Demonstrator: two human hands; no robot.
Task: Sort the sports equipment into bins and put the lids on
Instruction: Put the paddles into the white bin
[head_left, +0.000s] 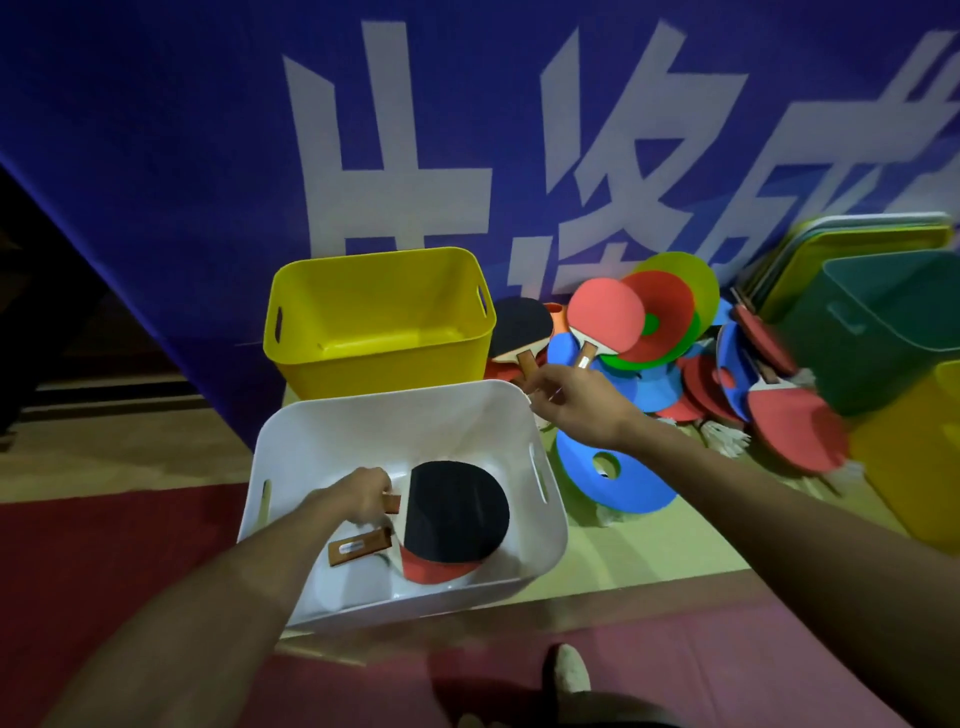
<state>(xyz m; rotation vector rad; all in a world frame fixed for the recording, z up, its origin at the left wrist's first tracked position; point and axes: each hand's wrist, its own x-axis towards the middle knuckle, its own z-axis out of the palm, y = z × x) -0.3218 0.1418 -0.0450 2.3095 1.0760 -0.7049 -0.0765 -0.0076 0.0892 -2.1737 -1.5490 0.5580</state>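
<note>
A white bin (363, 415) sits in front of me with two table tennis paddles in it: a black-faced paddle (457, 509) on top and a red-faced paddle (431, 569) under it. My left hand (363, 496) is inside the bin, fingers closed on the black-faced paddle's handle. My right hand (576, 400) reaches past the bin's far right corner and grips the handle of another black paddle (519, 327) in the pile. An empty yellow bin (374, 291) stands behind the white one.
A pile of paddles, flat coloured discs (613, 483) and white shuttlecocks (724, 436) lies to the right. A dark green bin (883, 322), a yellow bin (914, 467) and stacked lids (857, 234) stand at the far right. A blue banner hangs behind. My foot (569, 670) is below.
</note>
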